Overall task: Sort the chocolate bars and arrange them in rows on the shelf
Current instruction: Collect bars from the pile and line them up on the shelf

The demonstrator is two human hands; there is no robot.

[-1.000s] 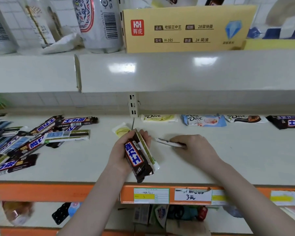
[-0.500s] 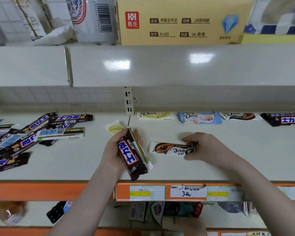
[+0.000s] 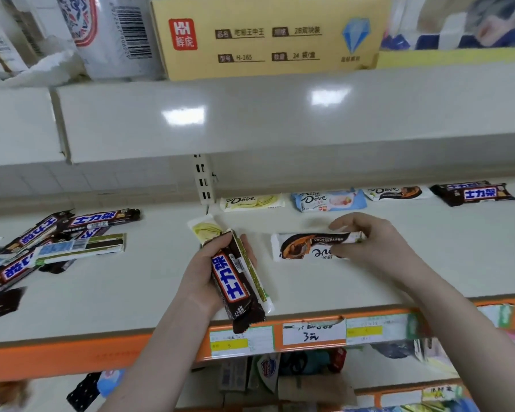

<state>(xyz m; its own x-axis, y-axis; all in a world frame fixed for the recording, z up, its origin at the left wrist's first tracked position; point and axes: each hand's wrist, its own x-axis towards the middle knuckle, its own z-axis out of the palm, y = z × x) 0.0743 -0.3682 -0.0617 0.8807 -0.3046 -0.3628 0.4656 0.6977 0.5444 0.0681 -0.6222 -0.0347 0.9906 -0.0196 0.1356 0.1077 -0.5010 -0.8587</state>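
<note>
My left hand [image 3: 204, 272] grips a stack of bars above the shelf's front edge: a dark brown bar with a blue-and-red label [image 3: 235, 288] on top, and white-and-green bars behind it. My right hand [image 3: 369, 242] pinches the right end of a white Dove bar with brown swirl [image 3: 306, 246], held lengthwise just above the shelf [image 3: 428, 263]. Along the back stand a yellow-white Dove bar [image 3: 253, 201], a blue Dove bar [image 3: 327, 200], a white-brown Dove bar [image 3: 397, 192] and a dark brown bar [image 3: 474, 194]. An unsorted pile of bars [image 3: 42, 245] lies at the left.
An upper shelf [image 3: 280, 120] overhangs the work area, carrying a yellow cardboard box [image 3: 265, 37] and white bags. The shelf's orange front rail [image 3: 72, 355] holds price tags [image 3: 312, 333]. Packaged goods lie on the lower shelf below.
My right hand turned the white Dove bar from edge-on to face-up and lifted it slightly toward the back right. My left hand kept its stack, and the view shifted upward.
</note>
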